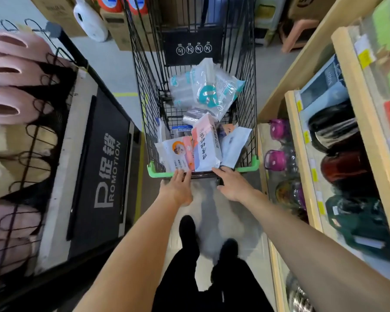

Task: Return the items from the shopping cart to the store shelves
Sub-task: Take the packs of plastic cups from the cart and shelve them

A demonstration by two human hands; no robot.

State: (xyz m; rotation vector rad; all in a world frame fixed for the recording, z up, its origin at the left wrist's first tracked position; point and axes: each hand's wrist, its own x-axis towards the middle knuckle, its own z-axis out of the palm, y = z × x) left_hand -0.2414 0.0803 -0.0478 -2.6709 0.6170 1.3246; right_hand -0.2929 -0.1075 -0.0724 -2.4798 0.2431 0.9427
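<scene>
A black wire shopping cart [140, 91] with green corner caps stands in the aisle straight ahead of me. Inside lie several packets: a white and pink pack with dark lettering [206, 145], a white pouch with an orange round picture [175, 154], a white envelope-like packet [234, 144], and clear plastic bags with teal print [208, 91] further in. My left hand [178, 188] rests on the cart's near handle bar, fingers over it. My right hand [233, 184] lies on the same bar to the right, fingers curled over the edge.
Wooden shelves [295, 140] with bags, bottles and purple lidded jars [277, 159] run along the right. A black promotion stand [99, 167] with pink slippers [7, 104] on wire hooks fills the left. Cardboard boxes [122, 25] and a pink stool [298, 34] stand beyond the cart.
</scene>
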